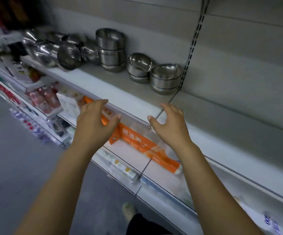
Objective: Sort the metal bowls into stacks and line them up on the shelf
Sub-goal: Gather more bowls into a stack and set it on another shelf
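The scene is dimly lit, with a cold grey tint all over. Light is thrown back in bright spots by the bowls (166, 77) beyond the right hand (169, 126). Packets (42, 99) far to the left of the left hand (95, 124) are smeared by blur. The shelf (106, 85) lines are bent by the wide lens near the edges. Both hands are shown fairly sharp.

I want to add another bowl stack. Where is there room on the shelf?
The shelf is bare in front of the tall stack and both short stacks. The far left is crowded with loose bowls.
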### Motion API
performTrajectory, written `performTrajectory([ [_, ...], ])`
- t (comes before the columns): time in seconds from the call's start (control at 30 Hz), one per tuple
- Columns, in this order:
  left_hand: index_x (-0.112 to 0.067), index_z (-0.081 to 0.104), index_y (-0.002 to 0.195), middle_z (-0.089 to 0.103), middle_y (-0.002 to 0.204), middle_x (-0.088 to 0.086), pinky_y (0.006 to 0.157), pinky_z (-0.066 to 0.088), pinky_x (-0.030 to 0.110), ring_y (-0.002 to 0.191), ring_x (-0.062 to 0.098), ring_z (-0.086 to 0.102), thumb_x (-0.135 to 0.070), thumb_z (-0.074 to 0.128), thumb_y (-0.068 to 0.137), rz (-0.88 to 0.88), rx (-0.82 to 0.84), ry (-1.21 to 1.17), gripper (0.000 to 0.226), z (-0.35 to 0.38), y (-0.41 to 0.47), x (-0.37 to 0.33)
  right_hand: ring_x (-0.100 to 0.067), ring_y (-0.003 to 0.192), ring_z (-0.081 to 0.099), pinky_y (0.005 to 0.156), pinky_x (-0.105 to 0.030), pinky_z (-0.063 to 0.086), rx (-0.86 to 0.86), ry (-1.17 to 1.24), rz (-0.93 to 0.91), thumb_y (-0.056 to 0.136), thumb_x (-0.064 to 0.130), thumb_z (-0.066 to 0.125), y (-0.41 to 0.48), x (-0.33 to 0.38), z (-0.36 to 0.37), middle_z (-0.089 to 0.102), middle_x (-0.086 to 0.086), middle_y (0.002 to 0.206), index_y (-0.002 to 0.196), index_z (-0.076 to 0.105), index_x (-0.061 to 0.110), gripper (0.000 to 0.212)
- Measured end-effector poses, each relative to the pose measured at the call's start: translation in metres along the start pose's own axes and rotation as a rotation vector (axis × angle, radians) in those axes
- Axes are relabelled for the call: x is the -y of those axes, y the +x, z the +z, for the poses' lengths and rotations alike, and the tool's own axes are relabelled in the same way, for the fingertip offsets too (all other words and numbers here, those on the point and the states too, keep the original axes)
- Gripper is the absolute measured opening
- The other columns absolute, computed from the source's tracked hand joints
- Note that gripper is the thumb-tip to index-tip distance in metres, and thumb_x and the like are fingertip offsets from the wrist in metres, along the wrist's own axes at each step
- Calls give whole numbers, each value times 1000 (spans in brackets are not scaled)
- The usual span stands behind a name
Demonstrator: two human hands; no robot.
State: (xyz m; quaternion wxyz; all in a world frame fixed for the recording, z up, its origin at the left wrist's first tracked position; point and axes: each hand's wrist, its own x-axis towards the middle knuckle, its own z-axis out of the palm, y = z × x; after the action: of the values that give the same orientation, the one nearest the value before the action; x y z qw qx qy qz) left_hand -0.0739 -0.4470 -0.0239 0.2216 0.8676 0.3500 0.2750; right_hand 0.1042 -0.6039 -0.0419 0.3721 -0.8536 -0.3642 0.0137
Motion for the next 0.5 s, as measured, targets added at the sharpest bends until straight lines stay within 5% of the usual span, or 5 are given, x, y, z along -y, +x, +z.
performTrajectory([
  [0.3, -21, 48, 147, 51, 149, 2, 115, 37, 46, 144, 21, 33, -51, 64, 93, 33, 58, -43, 64, 19, 86, 23, -27, 136, 44, 107, -37, 44, -58, 24, 53, 87, 52, 67, 86, 8, 42, 53, -4, 145, 145, 49, 22, 68],
  [0.5, -19, 46, 149, 50, 151, 0, 106, 36, 31, 140, 18, 43, -56, 58, 96, -4, 177, -192, 65, 48, 164, 28, -27, 134, 48, 102, -34, 46, -40, -27, 148, 90, 55, 63, 128, 25, 75, 53, -6, 144, 143, 47, 22, 64],
])
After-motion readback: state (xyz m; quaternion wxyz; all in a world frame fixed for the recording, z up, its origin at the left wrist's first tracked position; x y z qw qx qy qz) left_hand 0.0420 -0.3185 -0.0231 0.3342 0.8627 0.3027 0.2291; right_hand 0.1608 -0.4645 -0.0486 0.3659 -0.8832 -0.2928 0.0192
